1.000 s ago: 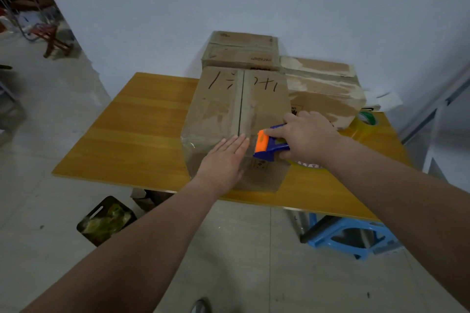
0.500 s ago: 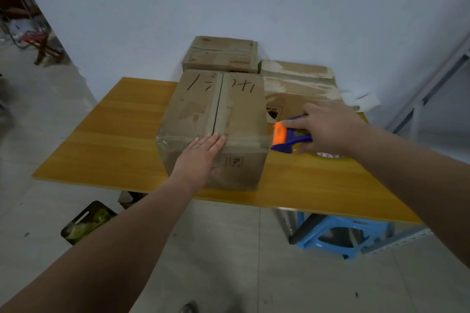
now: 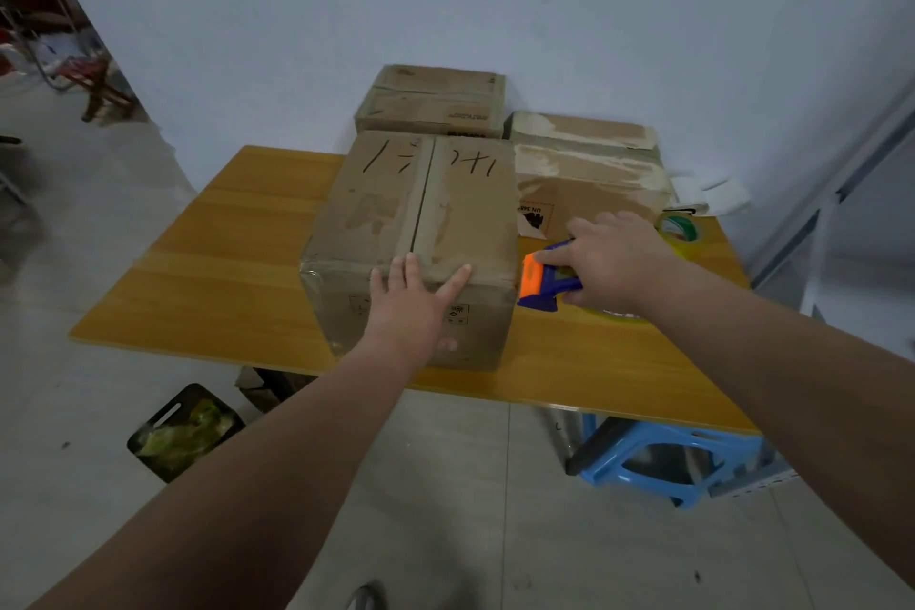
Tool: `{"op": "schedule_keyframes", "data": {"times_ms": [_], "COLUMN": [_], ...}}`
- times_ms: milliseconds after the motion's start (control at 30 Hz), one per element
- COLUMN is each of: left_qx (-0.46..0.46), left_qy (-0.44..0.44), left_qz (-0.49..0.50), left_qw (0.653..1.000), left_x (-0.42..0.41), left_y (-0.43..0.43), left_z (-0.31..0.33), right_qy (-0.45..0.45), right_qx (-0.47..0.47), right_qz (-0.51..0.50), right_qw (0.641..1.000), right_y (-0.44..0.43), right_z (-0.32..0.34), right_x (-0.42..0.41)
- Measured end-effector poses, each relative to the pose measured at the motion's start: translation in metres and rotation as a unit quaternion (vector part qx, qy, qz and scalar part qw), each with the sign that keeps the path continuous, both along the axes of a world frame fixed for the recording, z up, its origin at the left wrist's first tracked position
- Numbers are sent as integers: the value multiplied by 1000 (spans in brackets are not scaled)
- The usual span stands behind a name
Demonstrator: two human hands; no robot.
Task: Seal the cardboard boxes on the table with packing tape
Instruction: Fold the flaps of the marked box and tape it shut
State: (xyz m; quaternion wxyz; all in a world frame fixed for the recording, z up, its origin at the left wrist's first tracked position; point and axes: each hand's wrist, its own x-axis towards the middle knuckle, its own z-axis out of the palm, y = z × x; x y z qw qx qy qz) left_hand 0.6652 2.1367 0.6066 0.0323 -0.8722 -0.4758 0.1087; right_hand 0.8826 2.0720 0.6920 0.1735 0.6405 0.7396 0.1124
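A large cardboard box (image 3: 445,203) with black marker strokes on top stands near the front edge of the wooden table (image 3: 218,272). Its two top flaps meet at a centre seam. My left hand (image 3: 416,307) lies flat with straight fingers over the box's front top edge. My right hand (image 3: 614,263) grips a blue and orange tape dispenser (image 3: 542,285) just off the box's right front corner. Two more boxes stand behind: one (image 3: 431,102) at the back against the wall, one (image 3: 589,168) with torn tape patches at the right.
A roll of tape (image 3: 681,230) lies on the table at the far right, next to white paper scraps (image 3: 718,193). A blue plastic stool (image 3: 663,461) stands under the table's right side. A black bin (image 3: 183,431) with green waste sits on the floor at left.
My right hand has carried the dispenser from the box's front top edge out to the right, past the corner. My left hand stays flat on the box's front edge.
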Motion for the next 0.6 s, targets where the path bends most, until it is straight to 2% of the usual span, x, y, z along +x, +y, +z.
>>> {"op": "schedule_keyframes", "data": {"times_ms": [167,300,433,600], "left_qx": [42,81,11,0], "left_qy": [53,2,-37,-3], "left_qz": [-2,-83,-79,-60], "left_qw": [998,993,996,998], "left_x": [12,15,24,38], "left_y": [-1,-4,-4,-5], "left_z": [0,-3,-4,-2], "right_qy": [5,16,29,47], "right_qx": [9,9,8,10], "right_qz": [2,-5,-8,-2], "right_qw": [1000,1000,1000,999], "right_y": [-1,-3,-5,-7], "right_z": [-2,-3,-4,-6], "right_x": [3,5,9,15]}}
